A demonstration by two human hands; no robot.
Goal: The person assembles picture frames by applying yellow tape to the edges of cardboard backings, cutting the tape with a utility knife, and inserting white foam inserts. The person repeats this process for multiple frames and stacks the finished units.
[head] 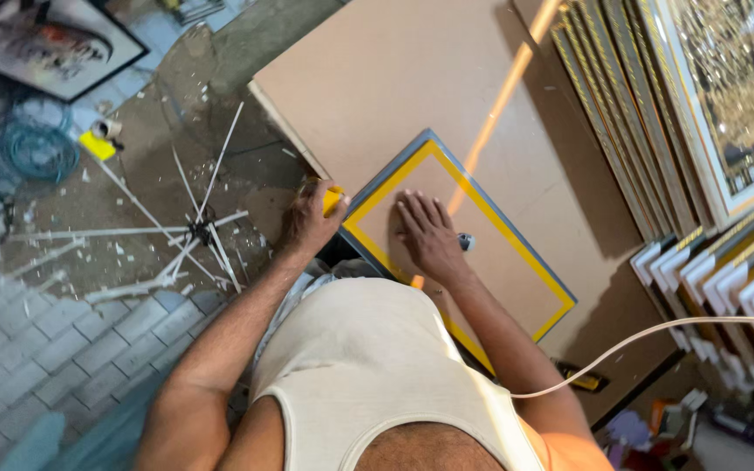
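We press our right hand (429,234) flat, fingers spread, on the back panel of a frame (517,262) with a yellow-and-grey border, lying face-down on the brown board (377,78) that tops the bench. Our left hand (307,220) is closed around a small yellow tool (332,201) at the frame's near-left corner; what kind of tool it is we cannot tell. A small dark thing (466,242) sits just beside our right fingertips. We judge the frame stiff and fairly light, its corners and any glass underneath the fragile parts, so the edges are the sound places to grip, while the flat palm keeps it from sliding on the smooth board. No bin or box shows; finished gold frames (656,96) lean stacked at the right, and white offcuts (194,227) litter the floor.
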